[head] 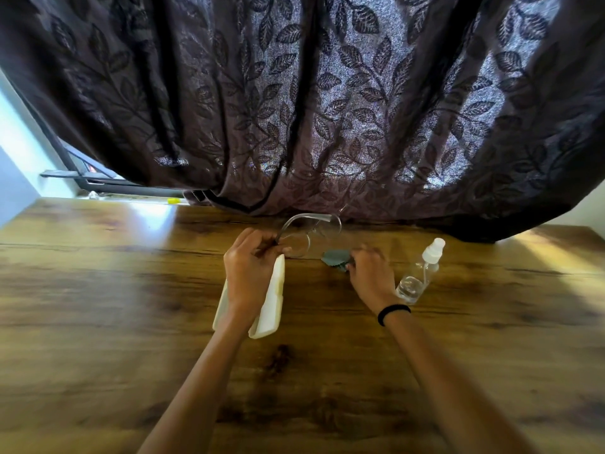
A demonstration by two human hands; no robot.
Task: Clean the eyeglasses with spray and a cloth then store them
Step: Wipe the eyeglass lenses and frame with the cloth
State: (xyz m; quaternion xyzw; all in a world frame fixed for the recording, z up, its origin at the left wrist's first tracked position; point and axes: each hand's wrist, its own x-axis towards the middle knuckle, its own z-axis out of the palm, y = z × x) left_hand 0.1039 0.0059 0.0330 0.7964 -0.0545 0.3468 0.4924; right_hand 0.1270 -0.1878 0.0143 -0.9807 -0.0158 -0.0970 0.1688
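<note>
My left hand [250, 257] is pinched closed on one temple arm of the eyeglasses [306, 235], holding them up just above the tabletop [98, 290] at the centre of the frame, lenses turned away from me toward the curtain; I hold them by the arm, I think, so my fingers stay off the glass I mean to clean. Directly under that hand and wrist lies the cream-coloured case [270, 306], open and running toward me, kept close so the glasses have a short trip home once they are wiped. My right hand [370, 273], just right of centre, is curled down on the small grey-blue cloth [335, 258], fingertips on its near edge; whether I have it gripped or am only pressing it to the wood I cannot tell. The clear spray bottle [420, 273] stands tilted in the wide lens just beside that wrist, white nozzle uppermost, a little liquid in the bottom, near enough to reach without letting go of the frames. A black band [393, 313] circles my right wrist. The tabletop is wood-grain brown with dark knots, lit by a bright patch at the upper left and a yellowish band at the right. Behind it a dark leaf-patterned curtain [294, 93] fills the upper frame, its hem on the far edge of the wood, with a window frame [82, 178] and pale wall showing at the far left.
</note>
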